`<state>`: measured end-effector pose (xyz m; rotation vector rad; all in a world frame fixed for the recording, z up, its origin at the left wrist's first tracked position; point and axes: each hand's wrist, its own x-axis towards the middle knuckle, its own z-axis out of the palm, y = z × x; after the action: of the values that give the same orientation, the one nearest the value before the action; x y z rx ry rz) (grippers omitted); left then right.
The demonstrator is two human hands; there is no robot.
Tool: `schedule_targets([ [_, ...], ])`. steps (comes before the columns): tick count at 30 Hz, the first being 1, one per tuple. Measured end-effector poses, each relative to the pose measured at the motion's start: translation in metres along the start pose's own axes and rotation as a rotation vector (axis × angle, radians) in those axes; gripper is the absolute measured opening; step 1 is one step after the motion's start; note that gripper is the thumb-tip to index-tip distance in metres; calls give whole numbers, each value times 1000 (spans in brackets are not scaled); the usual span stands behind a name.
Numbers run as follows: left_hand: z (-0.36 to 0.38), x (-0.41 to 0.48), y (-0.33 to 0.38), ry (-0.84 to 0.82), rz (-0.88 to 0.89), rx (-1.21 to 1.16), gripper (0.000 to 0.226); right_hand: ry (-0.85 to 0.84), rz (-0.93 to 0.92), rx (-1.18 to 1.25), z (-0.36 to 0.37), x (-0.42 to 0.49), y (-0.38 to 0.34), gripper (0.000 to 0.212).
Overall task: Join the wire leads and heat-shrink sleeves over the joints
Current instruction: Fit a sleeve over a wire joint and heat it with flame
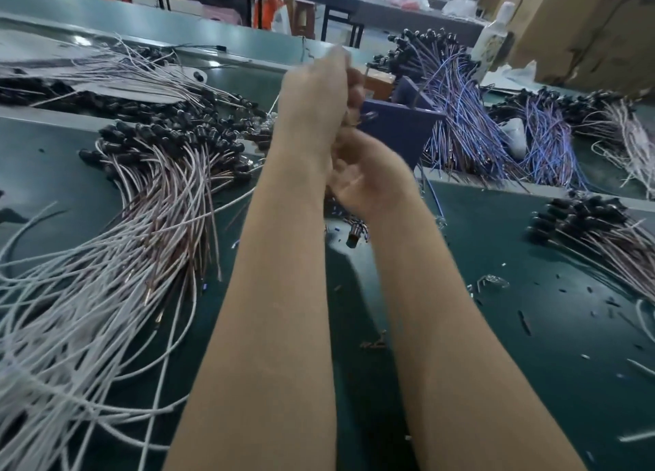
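Observation:
My left hand (313, 91) is raised over the middle of the green bench, blurred, fingers pinched together at the top. My right hand (365, 173) sits just below and against it, fingers curled toward the left palm. Both seem closed on something thin between them; it is hidden by the fingers and motion blur. A small black part with leads (354, 235) lies on the bench under my right wrist. A large fan of white and brown wire leads with black caps (149, 201) spreads to the left.
A blue box-shaped fixture (400, 127) stands right behind my hands. Blue-and-white lead bundles (468, 123) lie behind it, more capped bundles (595, 229) at right. Cut sleeve bits (524, 321) litter the green mat. A white bottle (494, 34) and cardboard boxes stand at the back right.

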<state>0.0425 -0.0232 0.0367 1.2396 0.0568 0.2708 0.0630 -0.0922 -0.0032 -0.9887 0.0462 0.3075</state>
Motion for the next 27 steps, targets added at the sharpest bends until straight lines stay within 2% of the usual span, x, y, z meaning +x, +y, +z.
schedule_targets([
  [3, 4, 5, -11, -157, -69, 456, 40, 72, -191, -39, -22, -4, -27, 2],
  [4, 5, 4, -14, -216, -115, 581, 47, 121, -245, -45, -30, -5, -37, 3],
  [6, 10, 2, -18, -293, -220, 680, 60, 189, -331, -71, -43, -9, -51, 5],
  [8, 15, 3, -23, -272, -305, 626, 61, 220, -355, -75, -50, -13, -59, 5],
  [10, 20, 4, -28, -160, -312, 463, 45, 251, -363, -77, -57, -16, -67, 7],
  [11, 22, 4, -31, -106, -295, 306, 34, 276, -356, -120, -60, -17, -70, 10],
  [13, 24, 4, -33, -33, -235, -33, 24, 312, -289, -302, -66, -20, -70, 13],
  [15, 24, 6, -35, 8, -150, -133, 25, 315, -150, -576, -69, -22, -67, 16],
  [17, 23, 8, -36, 35, -70, 5, 28, 309, -23, -873, -70, -24, -66, 25],
  [19, 23, 9, -36, 20, 0, 196, 28, 309, -2, -1059, -66, -26, -69, 33],
  [21, 20, 9, -34, -31, 45, 377, 27, 315, -120, -1117, -61, -26, -74, 35],
  [24, 14, 8, -27, -150, 58, 587, 26, 309, -392, -1112, -51, -25, -77, 29],
  [27, 12, 6, -20, -283, 52, 804, 25, 222, -447, -1064, -43, -24, -74, 25],
])
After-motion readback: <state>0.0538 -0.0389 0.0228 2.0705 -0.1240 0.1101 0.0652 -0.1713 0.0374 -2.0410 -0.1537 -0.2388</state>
